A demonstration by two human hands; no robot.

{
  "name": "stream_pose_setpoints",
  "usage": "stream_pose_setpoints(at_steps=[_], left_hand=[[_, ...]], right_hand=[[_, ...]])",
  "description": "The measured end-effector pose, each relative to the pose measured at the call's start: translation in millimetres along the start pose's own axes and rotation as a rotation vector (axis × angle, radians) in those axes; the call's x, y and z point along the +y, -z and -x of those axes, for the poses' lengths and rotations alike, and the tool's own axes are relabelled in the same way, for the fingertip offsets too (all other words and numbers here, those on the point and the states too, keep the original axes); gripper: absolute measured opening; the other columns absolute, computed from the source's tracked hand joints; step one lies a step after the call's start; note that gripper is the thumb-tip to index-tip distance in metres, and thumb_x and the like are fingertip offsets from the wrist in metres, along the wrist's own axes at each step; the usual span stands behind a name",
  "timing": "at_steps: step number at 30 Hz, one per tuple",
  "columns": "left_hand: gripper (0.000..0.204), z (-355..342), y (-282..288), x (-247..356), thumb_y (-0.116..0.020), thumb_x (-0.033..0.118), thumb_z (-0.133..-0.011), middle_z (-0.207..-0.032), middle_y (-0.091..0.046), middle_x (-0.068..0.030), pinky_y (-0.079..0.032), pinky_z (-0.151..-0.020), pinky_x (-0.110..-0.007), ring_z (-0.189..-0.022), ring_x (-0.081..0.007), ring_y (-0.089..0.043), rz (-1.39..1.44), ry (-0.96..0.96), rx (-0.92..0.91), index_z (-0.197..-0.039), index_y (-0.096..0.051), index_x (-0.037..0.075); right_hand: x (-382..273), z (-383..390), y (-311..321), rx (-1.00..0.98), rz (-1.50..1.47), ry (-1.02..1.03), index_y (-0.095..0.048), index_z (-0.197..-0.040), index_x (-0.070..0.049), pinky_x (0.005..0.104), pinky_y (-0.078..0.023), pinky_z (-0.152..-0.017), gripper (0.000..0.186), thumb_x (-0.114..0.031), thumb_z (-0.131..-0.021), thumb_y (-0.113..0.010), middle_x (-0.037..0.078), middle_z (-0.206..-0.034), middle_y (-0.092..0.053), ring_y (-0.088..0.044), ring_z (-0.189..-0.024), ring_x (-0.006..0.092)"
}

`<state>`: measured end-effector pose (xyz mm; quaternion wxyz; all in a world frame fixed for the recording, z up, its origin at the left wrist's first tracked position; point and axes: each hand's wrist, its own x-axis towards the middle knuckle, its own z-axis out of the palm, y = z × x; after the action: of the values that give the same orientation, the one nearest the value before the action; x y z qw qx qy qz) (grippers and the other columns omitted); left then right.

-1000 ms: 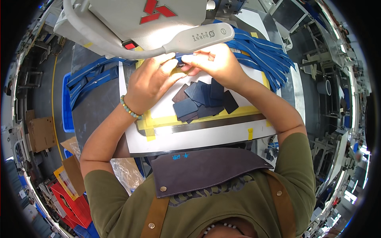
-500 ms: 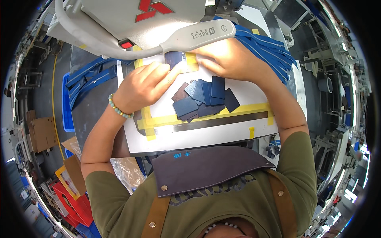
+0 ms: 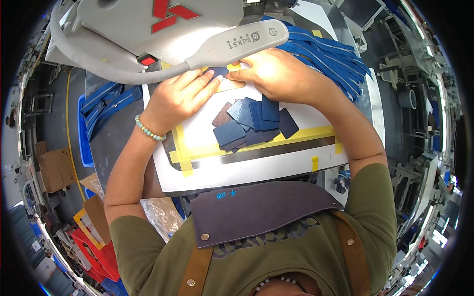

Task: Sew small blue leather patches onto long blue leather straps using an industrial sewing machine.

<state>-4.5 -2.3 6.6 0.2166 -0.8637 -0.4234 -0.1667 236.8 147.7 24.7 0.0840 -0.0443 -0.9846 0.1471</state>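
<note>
Beneath the lamp head, a small dark blue rectangular piece (image 3: 217, 72), leather-like, lies between my hands at a yellow-marked spot on the white work board. My left hand (image 3: 178, 96), with a beaded bracelet at the wrist, holds the piece's left side, its fingertips pressed on it. From the right, my right hand (image 3: 281, 77) grips at the piece's right edge with thumb and forefinger; the lamp hides part of those fingers. Just nearer to me is a loose pile of similar blue and dark pieces (image 3: 249, 121), overlapping one another.
A grey lamp (image 3: 237, 44) on a bent neck hangs low over the hands, before a pale machine housing (image 3: 123, 29). Blue zipper strips (image 3: 321, 56) lie at the right back, more strips (image 3: 116, 98) at the left. Yellow tape (image 3: 256, 148) borders the white board (image 3: 237, 170).
My left fingers have gone from pointing at the piece to pressing on it. My right thumb has come in to its edge. The piece has turned, and the view has shifted slightly.
</note>
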Motion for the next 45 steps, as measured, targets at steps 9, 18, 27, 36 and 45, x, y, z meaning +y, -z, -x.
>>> stream_pose_setpoints(at_steps=[9, 18, 27, 36, 45], left_hand=[[0.02, 1.6, -1.4, -2.6, -0.078, 0.007, -0.08, -0.122, -0.077, -0.0064, -0.061, -0.078, -0.031, -0.097, -0.0208, -0.071, 0.0, 0.018, -0.104, -0.099, -0.075, 0.003], [0.027, -6.4, 14.6, 2.6, -0.077, 0.007, -0.08, -0.123, -0.075, -0.0131, -0.062, -0.084, -0.034, -0.103, -0.0262, -0.072, -0.012, -0.032, -0.161, -0.106, -0.074, 0.0], [0.025, -10.1, -4.8, 1.7, -0.076, 0.007, -0.08, -0.12, -0.076, -0.0111, -0.06, -0.084, -0.035, -0.099, -0.0236, -0.072, 0.017, 0.005, -0.166, -0.104, -0.074, 0.001], [0.019, -16.8, -1.0, 8.0, -0.074, 0.009, -0.08, -0.123, -0.075, -0.0083, -0.059, -0.086, -0.033, -0.099, -0.0205, -0.069, -0.039, 0.047, -0.25, -0.097, -0.069, 0.005], [0.021, -19.0, 0.0, 9.3, -0.073, 0.011, -0.078, -0.123, -0.075, -0.0074, -0.059, -0.087, -0.033, -0.099, -0.0188, -0.07, -0.021, 0.06, -0.279, -0.098, -0.069, 0.007]], right_hand=[[20.3, 4.5, 10.8, 0.077, -0.022, 0.116, -0.076, -0.105, -0.008, 0.0395, -0.058, -0.086, 0.024, -0.002, -0.083, -0.07, 0.008, -0.113, -0.067, -0.067, -0.105, 0.0279], [11.5, 8.8, 10.9, 0.191, 0.012, 0.2, -0.075, -0.102, -0.004, 0.0405, -0.058, -0.084, 0.021, -0.002, -0.082, -0.071, 0.009, -0.104, -0.069, -0.068, -0.103, 0.0286], [12.5, 9.6, 8.3, 0.18, 0.044, 0.202, -0.075, -0.103, -0.002, 0.0409, -0.058, -0.084, 0.023, -0.002, -0.081, -0.072, 0.009, -0.107, -0.07, -0.068, -0.104, 0.0293], [11.6, 9.4, -10.8, 0.202, 0.063, 0.232, -0.074, -0.116, -0.004, 0.0431, -0.056, -0.09, 0.028, -0.006, -0.088, -0.067, 0.008, -0.125, -0.072, -0.067, -0.114, 0.0262], [2.3, 9.6, -9.2, 0.14, 0.064, 0.145, -0.074, -0.123, -0.003, 0.0431, -0.053, -0.098, 0.033, -0.007, -0.093, -0.062, 0.012, -0.135, -0.071, -0.064, -0.124, 0.0269]])
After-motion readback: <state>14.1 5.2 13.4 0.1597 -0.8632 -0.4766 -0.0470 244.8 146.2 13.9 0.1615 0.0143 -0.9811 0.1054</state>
